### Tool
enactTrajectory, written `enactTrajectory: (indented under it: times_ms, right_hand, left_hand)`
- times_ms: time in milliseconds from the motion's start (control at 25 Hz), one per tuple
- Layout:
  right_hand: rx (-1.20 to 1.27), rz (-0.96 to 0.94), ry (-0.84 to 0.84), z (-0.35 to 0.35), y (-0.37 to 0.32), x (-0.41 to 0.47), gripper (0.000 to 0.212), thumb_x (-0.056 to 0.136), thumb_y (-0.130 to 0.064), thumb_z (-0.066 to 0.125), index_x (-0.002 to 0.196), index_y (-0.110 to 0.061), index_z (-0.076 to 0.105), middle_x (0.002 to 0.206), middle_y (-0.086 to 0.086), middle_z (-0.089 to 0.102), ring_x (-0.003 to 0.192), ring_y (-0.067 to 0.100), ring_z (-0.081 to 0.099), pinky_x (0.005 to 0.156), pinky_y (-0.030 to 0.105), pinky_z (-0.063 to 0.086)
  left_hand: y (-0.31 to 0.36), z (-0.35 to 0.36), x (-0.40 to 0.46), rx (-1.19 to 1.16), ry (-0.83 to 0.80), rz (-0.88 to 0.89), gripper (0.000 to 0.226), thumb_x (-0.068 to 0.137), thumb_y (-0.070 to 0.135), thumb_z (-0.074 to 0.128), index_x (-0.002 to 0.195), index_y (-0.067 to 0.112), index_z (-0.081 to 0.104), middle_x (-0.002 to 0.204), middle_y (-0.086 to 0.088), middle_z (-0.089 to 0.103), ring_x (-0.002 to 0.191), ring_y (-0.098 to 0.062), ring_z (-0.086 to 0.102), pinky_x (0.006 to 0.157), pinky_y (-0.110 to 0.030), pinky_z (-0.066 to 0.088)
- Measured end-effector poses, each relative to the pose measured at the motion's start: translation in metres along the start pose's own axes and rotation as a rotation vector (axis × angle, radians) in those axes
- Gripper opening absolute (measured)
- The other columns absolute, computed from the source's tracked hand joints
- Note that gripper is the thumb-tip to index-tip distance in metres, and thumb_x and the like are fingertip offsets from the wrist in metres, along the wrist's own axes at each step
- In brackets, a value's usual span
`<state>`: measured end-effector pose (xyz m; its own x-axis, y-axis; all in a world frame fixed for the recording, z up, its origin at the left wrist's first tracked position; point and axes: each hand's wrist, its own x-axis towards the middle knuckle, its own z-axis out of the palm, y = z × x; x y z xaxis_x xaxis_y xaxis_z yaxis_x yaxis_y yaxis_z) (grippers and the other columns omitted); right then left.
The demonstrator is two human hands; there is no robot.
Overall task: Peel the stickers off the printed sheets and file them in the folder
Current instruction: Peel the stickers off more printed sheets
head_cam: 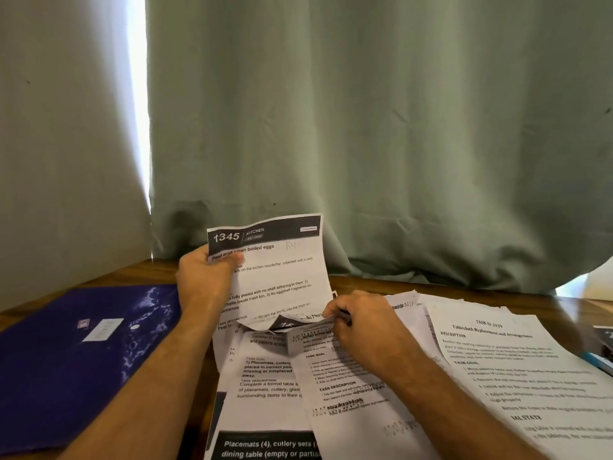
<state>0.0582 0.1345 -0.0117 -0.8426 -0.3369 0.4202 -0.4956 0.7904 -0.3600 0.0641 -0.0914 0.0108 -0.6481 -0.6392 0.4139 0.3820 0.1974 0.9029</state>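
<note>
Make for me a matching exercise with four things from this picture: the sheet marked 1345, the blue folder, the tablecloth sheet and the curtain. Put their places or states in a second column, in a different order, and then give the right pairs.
Things:
1. sheet marked 1345
2. blue folder
3. tablecloth sheet
4. curtain

Places or states:
A. hangs behind the table
B. lies flat and closed at the left of the table
C. held up in the left hand, with the right hand at its lower edge
D. lies on the paper pile at the right

Pairs: 1-C, 2-B, 3-D, 4-A
</note>
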Motion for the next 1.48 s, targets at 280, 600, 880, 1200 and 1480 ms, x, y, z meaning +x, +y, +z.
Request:
enactTrajectory:
  times_ms: [280,600,880,1200,1480]
  right_hand:
    - [0.054,-0.001,0.078,-0.002,0.000,-0.007,0.043,0.101,-0.026,0.051,0.140,-0.043,0.046,0.126,-0.010,0.059,0.105,0.006,0.058,0.094,0.023,0.052]
    - [0.192,-0.170,0.455,-0.034,0.007,-0.020,0.017,0.096,-0.023,0.059,0.108,-0.035,0.061,0.097,-0.020,0.056,0.088,0.004,0.061,0.082,0.020,0.056]
    - [0.327,-0.405,1.004,-0.058,0.015,-0.027,0.021,0.094,-0.014,0.048,0.101,-0.011,0.068,0.099,-0.006,0.057,0.087,0.006,0.057,0.075,0.010,0.050]
    - [0.354,-0.387,1.073,-0.064,0.022,-0.020,0.022,0.094,-0.010,0.046,0.102,-0.009,0.067,0.103,-0.003,0.053,0.090,0.004,0.053,0.078,0.013,0.048]
    - [0.247,-0.276,0.837,-0.045,0.033,-0.011,0.018,0.097,-0.012,0.052,0.103,-0.016,0.068,0.102,-0.007,0.054,0.090,0.005,0.055,0.079,0.013,0.051]
  left_hand:
    - [0.081,0.006,-0.014,0.008,0.047,0.445,0.014,0.093,0.019,0.069,0.080,0.026,0.069,0.082,0.004,0.074,0.074,-0.013,0.072,0.060,-0.030,0.059]
    - [0.174,0.013,-0.044,-0.117,0.054,0.857,0.002,0.096,0.028,0.066,0.097,0.029,0.068,0.089,0.025,0.066,0.080,0.005,0.068,0.064,-0.012,0.055]
    - [0.205,0.034,-0.035,-0.197,-0.131,0.624,0.008,0.091,0.024,0.072,0.086,0.030,0.073,0.085,0.011,0.077,0.081,-0.009,0.074,0.075,-0.031,0.061]
    - [0.080,0.071,-0.029,-0.127,-0.460,-0.174,0.017,0.095,0.014,0.066,0.108,0.004,0.064,0.087,-0.015,0.076,0.073,-0.030,0.074,0.069,-0.041,0.062]
    - [-0.011,0.084,-0.034,-0.253,-0.616,-0.428,0.028,0.098,0.015,0.060,0.123,0.001,0.061,0.102,-0.022,0.075,0.086,-0.037,0.074,0.074,-0.050,0.062]
